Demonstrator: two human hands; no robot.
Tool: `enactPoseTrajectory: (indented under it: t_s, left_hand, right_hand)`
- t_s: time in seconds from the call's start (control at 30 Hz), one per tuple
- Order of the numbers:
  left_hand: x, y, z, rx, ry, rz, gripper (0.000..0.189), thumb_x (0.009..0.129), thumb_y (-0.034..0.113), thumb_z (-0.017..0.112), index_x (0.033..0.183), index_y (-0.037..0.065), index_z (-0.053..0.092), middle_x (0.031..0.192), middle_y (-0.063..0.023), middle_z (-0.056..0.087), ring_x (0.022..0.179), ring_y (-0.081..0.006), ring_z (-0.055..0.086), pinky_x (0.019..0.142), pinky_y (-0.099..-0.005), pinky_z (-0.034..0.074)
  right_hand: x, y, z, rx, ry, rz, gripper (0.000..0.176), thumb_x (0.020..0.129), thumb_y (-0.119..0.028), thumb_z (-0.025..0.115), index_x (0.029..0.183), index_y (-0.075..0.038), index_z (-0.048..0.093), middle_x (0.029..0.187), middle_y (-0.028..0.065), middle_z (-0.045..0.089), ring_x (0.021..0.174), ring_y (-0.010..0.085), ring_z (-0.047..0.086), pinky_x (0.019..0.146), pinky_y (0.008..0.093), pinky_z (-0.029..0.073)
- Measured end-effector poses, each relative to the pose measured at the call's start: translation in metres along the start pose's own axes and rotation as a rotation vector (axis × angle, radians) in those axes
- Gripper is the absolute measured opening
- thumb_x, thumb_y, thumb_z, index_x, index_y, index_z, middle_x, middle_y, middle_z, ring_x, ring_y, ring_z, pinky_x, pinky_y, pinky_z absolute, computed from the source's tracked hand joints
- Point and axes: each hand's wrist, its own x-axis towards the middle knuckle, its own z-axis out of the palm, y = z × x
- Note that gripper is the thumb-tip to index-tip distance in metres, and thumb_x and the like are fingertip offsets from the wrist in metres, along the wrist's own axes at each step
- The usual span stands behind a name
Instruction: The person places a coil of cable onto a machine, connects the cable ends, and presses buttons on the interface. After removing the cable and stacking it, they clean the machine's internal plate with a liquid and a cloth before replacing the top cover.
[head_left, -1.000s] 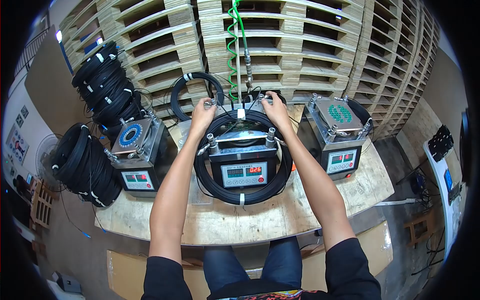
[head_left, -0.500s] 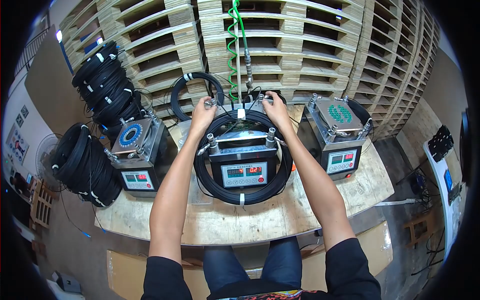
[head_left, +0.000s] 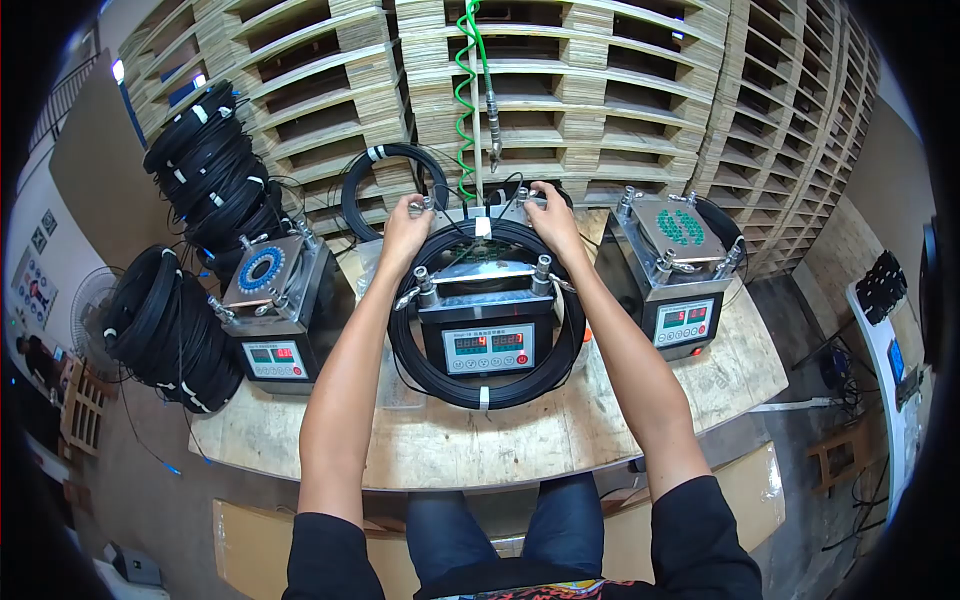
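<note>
A polishing machine [head_left: 487,347] with a lit red display stands in the middle of the bench, and a coil of black cable [head_left: 484,398] hangs around its front and top. My left hand [head_left: 406,232] has its fingers closed at the metal knob [head_left: 427,204] on the machine's rear left corner. At the rear right corner, my right hand [head_left: 553,224] pinches a matching knob [head_left: 523,194]. Two front posts [head_left: 425,285] with spring hooks stand untouched between my forearms. The coil partly hides the machine's top plate.
Similar machines stand at left [head_left: 272,360] and right [head_left: 684,321], holding blue and green connectors. Stacks of black cable coils [head_left: 165,325] rise at far left. A green spiral hose [head_left: 466,100] with an air nozzle [head_left: 494,140] hangs before wooden pallets [head_left: 620,90].
Both hands stay at the rear knobs. The hanging air nozzle has swung slightly left and its tip has shifted. Displayed digits on the machines differ. A person shows at the far left.
</note>
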Motion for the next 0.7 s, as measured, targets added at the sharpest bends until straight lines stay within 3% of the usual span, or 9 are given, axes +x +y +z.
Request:
enactPoseTrajectory:
  t_s: [0.43,0.7]
  left_hand:
    - [-0.0035,0.0064,-0.0012,-0.021,-0.024,-0.027,0.046,0.085,0.019,0.069,0.128,0.003,0.063,0.094,-0.0140,0.074,0.084,-0.0216,0.071,0.078,-0.0342,0.054]
    - [-0.0020,0.0038,-0.0001,-0.008,-0.012,-0.019,0.043,0.087,0.018,0.069,0.127,0.004,0.064,0.092,-0.0140,0.074,0.085,-0.0218,0.071,0.079,-0.0350,0.054]
  right_hand:
    - [-0.0054,-0.0075,-0.0022,-0.090,0.032,0.050,0.054,0.088,-0.034,0.065,0.134,-0.006,0.059,0.119,0.0326,0.066,0.115,0.0463,0.064,0.101,0.0465,0.050]
    - [-0.0013,-0.0016,-0.0011,-0.034,0.014,0.007,0.052,0.086,-0.028,0.067,0.131,-0.004,0.060,0.117,0.0306,0.068,0.110,0.0450,0.066,0.098,0.0461,0.051]
